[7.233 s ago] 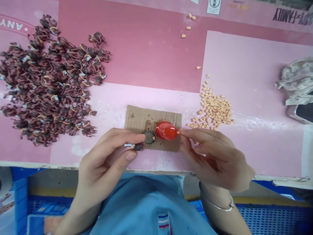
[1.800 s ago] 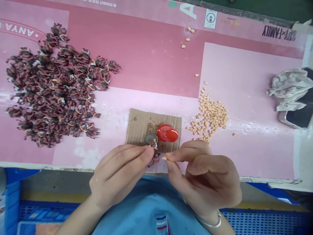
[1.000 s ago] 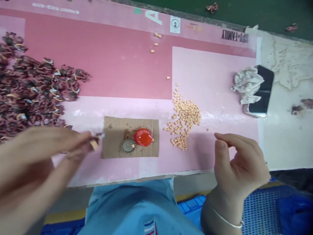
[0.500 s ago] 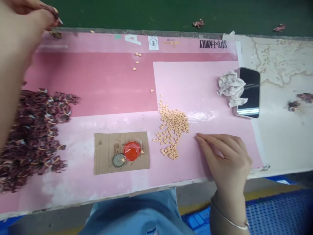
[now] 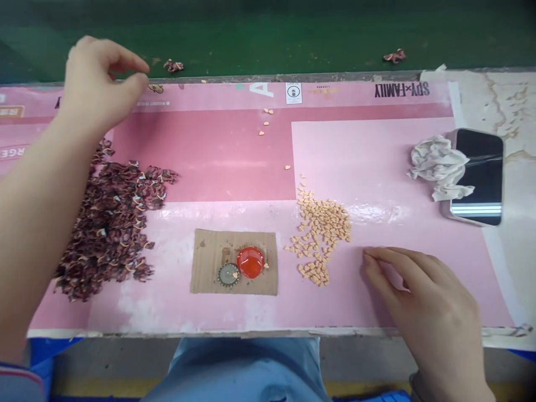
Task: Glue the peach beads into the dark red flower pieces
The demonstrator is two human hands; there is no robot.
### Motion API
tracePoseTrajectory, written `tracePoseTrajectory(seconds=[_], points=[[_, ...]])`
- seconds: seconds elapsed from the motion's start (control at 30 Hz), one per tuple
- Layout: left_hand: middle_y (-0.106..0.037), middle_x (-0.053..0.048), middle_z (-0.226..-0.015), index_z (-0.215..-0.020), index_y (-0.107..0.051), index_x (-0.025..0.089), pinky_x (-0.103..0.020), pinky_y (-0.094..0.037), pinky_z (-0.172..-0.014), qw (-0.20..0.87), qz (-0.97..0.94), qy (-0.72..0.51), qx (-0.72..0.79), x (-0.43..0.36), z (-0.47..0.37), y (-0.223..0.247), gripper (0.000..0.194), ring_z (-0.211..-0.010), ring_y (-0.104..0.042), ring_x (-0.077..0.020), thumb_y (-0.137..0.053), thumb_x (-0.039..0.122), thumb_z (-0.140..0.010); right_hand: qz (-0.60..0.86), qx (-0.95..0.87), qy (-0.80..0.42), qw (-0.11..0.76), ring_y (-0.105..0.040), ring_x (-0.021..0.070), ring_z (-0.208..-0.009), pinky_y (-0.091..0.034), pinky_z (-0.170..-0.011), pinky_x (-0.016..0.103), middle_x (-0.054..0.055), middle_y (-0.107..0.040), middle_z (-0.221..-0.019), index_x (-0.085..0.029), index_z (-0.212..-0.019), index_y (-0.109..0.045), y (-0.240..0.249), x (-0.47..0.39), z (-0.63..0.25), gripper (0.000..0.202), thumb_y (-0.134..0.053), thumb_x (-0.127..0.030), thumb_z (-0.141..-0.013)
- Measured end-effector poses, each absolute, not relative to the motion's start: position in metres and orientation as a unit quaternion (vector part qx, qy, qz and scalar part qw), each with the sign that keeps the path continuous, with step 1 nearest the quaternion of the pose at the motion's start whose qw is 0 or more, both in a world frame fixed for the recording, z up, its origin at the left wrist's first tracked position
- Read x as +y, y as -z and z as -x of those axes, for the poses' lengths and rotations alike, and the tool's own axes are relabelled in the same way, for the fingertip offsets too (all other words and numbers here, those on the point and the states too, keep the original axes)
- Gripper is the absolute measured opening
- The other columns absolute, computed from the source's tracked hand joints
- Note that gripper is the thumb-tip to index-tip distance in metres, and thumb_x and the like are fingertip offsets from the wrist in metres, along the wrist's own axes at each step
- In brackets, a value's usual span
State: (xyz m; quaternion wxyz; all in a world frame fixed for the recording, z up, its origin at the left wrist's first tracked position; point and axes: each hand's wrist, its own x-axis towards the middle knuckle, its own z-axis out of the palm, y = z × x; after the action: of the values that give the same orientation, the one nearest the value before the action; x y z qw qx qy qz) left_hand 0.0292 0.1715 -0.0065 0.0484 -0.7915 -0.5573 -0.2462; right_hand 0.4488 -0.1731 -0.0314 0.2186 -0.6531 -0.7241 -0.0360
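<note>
My left hand (image 5: 104, 84) is over the table's far edge, its thumb and forefinger apart with nothing between them. Just right of its fingertips, a dark red piece (image 5: 173, 66) lies on the green surface (image 5: 259, 44). My right hand (image 5: 427, 301) rests on the pink sheet, thumb and forefinger pinched; whatever they may hold is too small to tell. To its left are small tan pieces (image 5: 326, 220) in a loose pile. Dark red pieces (image 5: 113, 223) are heaped at the left. On a cardboard piece (image 5: 209, 262) sit a red dish (image 5: 250, 262) and a metal cap (image 5: 228, 274).
A phone (image 5: 481, 178) lies at the right, partly under crumpled white tissue (image 5: 438, 162). Another dark red piece (image 5: 395, 56) is on the green surface at the back right. A few stray tan pieces (image 5: 266, 123) dot the sheet's upper middle.
My left hand has let go of a dark red piece, which now lies on the green surface, and its fingers have parted. The camera view has shifted; my right hand stays pinched near the tan pile.
</note>
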Motion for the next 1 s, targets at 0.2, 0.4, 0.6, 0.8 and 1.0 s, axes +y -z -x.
tracePoseTrajectory(seconds=[0.2,0.4,0.6,0.8,1.0], points=[[-0.073,0.0,-0.094,-0.101,-0.079,0.01,-0.062,-0.047,-0.109,-0.091,0.837,0.086,-0.533,0.066,-0.023,-0.012,0.069,-0.107,-0.069,-0.0196,-0.057,0.073,-0.084,0.638,-0.74,0.03,0.21,-0.063,0.0221,-0.075,-0.047,-0.067,0.037,0.004,-0.068,-0.082,-0.023,-0.092,-0.064,0.033,-0.168,-0.459,0.013,-0.057,-0.024,-0.102],[-0.073,-0.005,-0.093,-0.091,-0.08,0.015,-0.077,-0.039,-0.112,-0.049,0.818,0.096,-0.565,0.039,-0.019,0.026,0.069,-0.109,-0.067,-0.0286,-0.073,0.081,-0.076,0.668,-0.699,-0.022,0.255,-0.06,0.0161,-0.06,-0.046,-0.052,0.032,-0.001,-0.065,-0.073,-0.025,-0.091,-0.063,0.04,-0.164,-0.47,0.015,-0.066,-0.04,-0.095],[-0.072,-0.002,-0.08,-0.084,-0.079,0.016,-0.065,-0.047,-0.111,-0.048,0.823,0.128,-0.551,0.043,-0.024,0.032,0.073,-0.096,-0.065,-0.0233,-0.07,0.088,-0.072,0.582,-0.672,-0.144,0.434,-0.063,0.0151,-0.061,-0.053,-0.055,0.03,-0.004,-0.065,-0.073,-0.028,-0.093,-0.056,0.035,-0.165,-0.428,0.025,-0.078,-0.02,-0.084],[-0.072,0.003,-0.092,-0.101,-0.076,0.015,-0.027,-0.055,-0.09,-0.073,0.816,0.223,-0.528,-0.02,-0.051,-0.004,0.044,-0.088,-0.067,-0.0111,-0.071,0.058,-0.094,0.428,-0.606,-0.304,0.598,-0.055,0.0099,-0.053,-0.049,-0.053,0.028,-0.008,-0.057,-0.067,-0.023,-0.093,-0.05,0.015,-0.156,-0.361,0.025,-0.074,-0.017,-0.09],[-0.069,0.0,-0.087,-0.116,-0.072,0.023,-0.014,-0.056,-0.062,-0.338,0.813,0.287,-0.378,-0.12,-0.099,-0.032,0.023,-0.075,-0.068,-0.0087,-0.053,0.014,-0.106,0.392,-0.567,-0.417,0.593,-0.048,0.0069,-0.046,-0.044,-0.048,0.025,-0.011,-0.051,-0.06,-0.024,-0.091,-0.044,0.001,-0.155,-0.326,0.027,-0.068,-0.029,-0.1]])
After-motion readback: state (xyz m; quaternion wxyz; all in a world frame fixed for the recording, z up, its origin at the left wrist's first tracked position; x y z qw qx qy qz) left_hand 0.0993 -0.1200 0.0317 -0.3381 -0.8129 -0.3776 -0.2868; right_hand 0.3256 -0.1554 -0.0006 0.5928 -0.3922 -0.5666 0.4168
